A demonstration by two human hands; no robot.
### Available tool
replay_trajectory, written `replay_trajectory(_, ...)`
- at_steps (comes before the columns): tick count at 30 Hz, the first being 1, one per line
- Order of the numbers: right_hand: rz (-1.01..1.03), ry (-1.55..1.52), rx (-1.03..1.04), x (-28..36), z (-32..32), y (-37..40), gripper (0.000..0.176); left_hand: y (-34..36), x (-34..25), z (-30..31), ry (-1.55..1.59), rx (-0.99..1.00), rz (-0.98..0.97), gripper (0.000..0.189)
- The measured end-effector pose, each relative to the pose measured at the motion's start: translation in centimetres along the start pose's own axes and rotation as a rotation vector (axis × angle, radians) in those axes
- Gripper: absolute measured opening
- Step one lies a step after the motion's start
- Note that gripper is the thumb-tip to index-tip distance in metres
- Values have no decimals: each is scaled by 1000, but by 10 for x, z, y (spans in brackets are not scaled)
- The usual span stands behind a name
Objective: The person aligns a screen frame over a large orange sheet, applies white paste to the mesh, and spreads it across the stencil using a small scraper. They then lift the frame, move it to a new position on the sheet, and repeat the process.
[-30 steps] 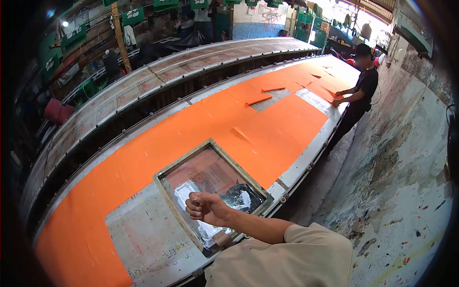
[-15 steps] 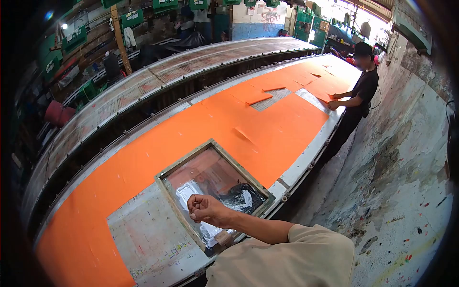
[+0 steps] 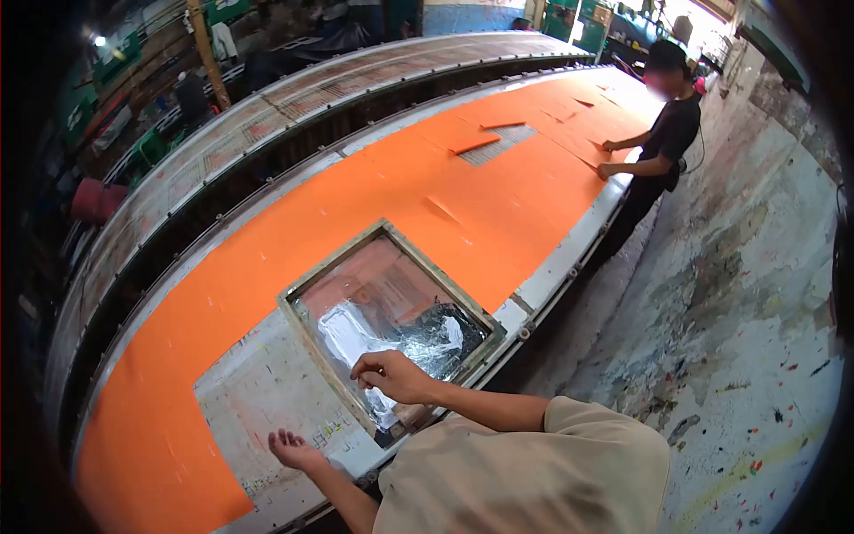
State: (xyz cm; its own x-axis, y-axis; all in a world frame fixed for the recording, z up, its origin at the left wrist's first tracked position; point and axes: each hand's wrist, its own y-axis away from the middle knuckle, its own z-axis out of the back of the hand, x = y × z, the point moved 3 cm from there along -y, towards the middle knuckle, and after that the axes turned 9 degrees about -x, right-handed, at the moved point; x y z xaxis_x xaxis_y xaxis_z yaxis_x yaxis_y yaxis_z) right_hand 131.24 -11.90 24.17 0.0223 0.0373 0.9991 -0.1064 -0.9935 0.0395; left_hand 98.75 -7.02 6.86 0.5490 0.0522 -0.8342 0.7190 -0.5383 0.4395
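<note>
Right hand [image 3: 392, 375] hovers over wooden screen frame [image 3: 334, 263] holding dark ink [image 3: 443, 336]

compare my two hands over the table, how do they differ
The right hand is curled, knuckles up, above the wooden-framed screen; the left hand is open, fingers spread, above the bare grey patch of table. The right hand sits further in from the table edge than the left hand. Both seem empty.

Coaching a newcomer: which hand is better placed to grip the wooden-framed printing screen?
Likely right: the right hand is over the wooden-framed printing screen; the left hand hovers beside it.
</note>
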Motion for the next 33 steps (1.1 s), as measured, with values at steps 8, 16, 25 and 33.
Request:
replay_trajectory(8,-116,135,-138,-47,29,31,15,18,72,-29,-399,156,123,17)
replay_trajectory(16,-319,905,-163,-80,78,58,20,30,131,-32,-731,240,-256,40)
replay_trajectory(25,-48,928,188,-117,60,67,33,68,128,-34,-1127,313,-703,40)
replay_trajectory(33,311,1066,373,-132,16,52,41,78,116,-38,-1101,318,-709,33)
